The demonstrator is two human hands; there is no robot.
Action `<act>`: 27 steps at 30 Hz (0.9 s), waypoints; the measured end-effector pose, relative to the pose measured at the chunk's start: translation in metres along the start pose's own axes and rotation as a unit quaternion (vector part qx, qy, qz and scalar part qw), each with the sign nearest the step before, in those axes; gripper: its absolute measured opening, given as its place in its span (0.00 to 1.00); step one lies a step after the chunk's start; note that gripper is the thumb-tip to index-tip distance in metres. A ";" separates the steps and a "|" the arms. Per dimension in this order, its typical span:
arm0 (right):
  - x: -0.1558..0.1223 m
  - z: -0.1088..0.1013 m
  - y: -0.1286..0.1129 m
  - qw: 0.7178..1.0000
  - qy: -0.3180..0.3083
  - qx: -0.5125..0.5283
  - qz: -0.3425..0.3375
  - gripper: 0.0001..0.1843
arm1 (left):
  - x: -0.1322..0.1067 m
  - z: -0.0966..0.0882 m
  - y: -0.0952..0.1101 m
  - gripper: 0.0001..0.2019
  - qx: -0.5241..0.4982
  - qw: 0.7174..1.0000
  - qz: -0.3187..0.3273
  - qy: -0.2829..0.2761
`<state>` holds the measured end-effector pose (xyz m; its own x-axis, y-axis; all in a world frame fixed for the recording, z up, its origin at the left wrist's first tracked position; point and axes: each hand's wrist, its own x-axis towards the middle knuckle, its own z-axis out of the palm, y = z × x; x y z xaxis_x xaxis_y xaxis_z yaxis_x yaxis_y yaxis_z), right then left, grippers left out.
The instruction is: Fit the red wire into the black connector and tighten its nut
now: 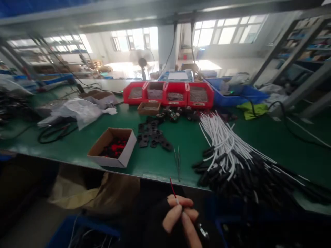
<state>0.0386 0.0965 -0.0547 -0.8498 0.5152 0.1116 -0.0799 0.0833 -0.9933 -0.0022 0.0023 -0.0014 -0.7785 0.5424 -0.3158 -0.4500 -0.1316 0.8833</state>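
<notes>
My two hands meet low in the view, below the bench's front edge. My left hand [173,216], in a dark fingerless glove, has its fingers pinched round the lower end of a thin red wire [172,187] that sticks up from them. My right hand [191,231] comes up from below, its fingers pressed against the same spot; a small metal piece [203,231] shows beside it. Metal tweezers [178,162] lie on the green bench top [77,146] just beyond the hands.
A big bundle of white cables with black ends [232,156] lies at right. A cardboard box of red and black parts [112,147] sits at left, black plastic pieces [153,135] at centre, red bins [168,93] behind, a blue tray [236,94], and crumpled plastic [80,111].
</notes>
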 end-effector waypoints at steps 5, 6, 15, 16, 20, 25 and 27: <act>-0.019 -0.020 -0.017 0.998 0.028 -0.009 0.058 0.12 | 0.011 0.004 0.001 0.07 0.044 0.992 0.024 0.117; -0.022 -0.022 -0.018 0.998 0.027 -0.007 0.063 0.14 | 0.012 0.004 0.002 0.07 0.033 0.994 0.011 0.108; -0.022 -0.025 -0.026 0.996 0.034 -0.002 0.081 0.17 | 0.017 -0.009 -0.002 0.06 0.036 0.999 -0.001 0.037; -0.021 -0.025 -0.029 0.996 0.036 -0.001 0.081 0.17 | 0.017 -0.009 -0.002 0.06 0.050 0.998 0.009 0.033; -0.017 -0.027 -0.034 0.995 0.038 0.010 0.092 0.15 | 0.016 -0.007 -0.001 0.08 0.078 0.996 0.009 0.032; -0.011 -0.019 -0.030 0.992 0.033 0.048 0.112 0.10 | 0.010 -0.014 -0.006 0.08 0.061 0.996 -0.017 0.058; -0.009 -0.013 -0.027 0.990 0.022 0.069 0.117 0.14 | 0.009 -0.019 -0.008 0.10 0.057 0.995 -0.023 0.073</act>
<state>0.0555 0.1009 -0.0284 -0.8296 0.5444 -0.1240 0.0433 -0.1586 -0.9864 -0.0139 -0.0072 -0.0182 -0.8172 0.4181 -0.3967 -0.4411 -0.0106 0.8974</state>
